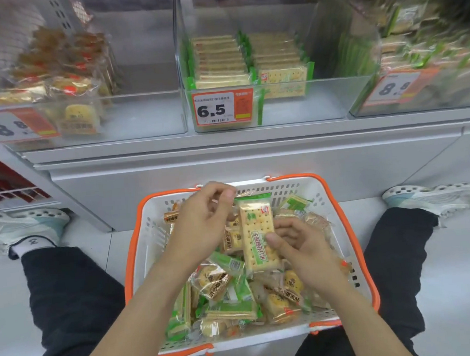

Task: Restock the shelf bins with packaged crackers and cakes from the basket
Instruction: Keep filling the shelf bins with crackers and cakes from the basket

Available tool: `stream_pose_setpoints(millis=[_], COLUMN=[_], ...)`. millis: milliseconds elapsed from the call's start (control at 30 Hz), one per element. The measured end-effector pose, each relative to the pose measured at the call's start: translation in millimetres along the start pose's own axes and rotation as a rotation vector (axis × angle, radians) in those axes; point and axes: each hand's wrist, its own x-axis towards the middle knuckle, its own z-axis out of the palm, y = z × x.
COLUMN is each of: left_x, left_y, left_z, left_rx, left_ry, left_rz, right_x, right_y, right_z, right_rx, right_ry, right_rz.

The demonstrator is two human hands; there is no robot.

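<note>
A white basket with orange rim [342, 214] sits on the floor between my knees, full of green cracker packs and yellow cake packs [221, 283]. Over it, my right hand [300, 251] grips the lower half of a green-and-cream cracker pack [257, 232], thumb on its face. My left hand [203, 221] hovers at the pack's top-left corner with curled fingers; I cannot tell whether they pinch the wrapper. On the shelf above, the middle clear bin [320, 99], tagged 6.5, holds two rows of the same crackers [220, 62].
The left bin [140, 115] holds cake packs behind an 8.8 tag. A third bin at the right [428, 92] is full and blurred. The grey shelf base [228, 172] stands just behind the basket. My shoes rest on the floor at both sides.
</note>
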Motion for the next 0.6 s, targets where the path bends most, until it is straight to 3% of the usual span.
stream_pose_setpoints(millis=[133, 300, 367, 467, 600], left_x=[49, 126, 168, 214, 226], left_y=[58, 123, 133, 125, 115], left_z=[-12, -28, -23, -6, 5], left_rx=[0.157, 0.293, 0.438, 0.720, 0.862], left_ry=[0.164, 0.298, 0.249, 0.087, 0.011], left_rz=[0.296, 0.584, 0.555, 0.330, 0.046], right_x=[27, 65, 83, 109, 153], right_y=[-55, -127, -148, -172, -197], right_z=[-15, -39, -48, -61, -82], right_rx=[0.267, 0.013, -0.161, -0.433, -0.813], right_ry=[0.158, 0.436, 0.530, 0.626, 0.569], right_rz=[-0.014, -0.462, -0.628, -0.809, -0.748])
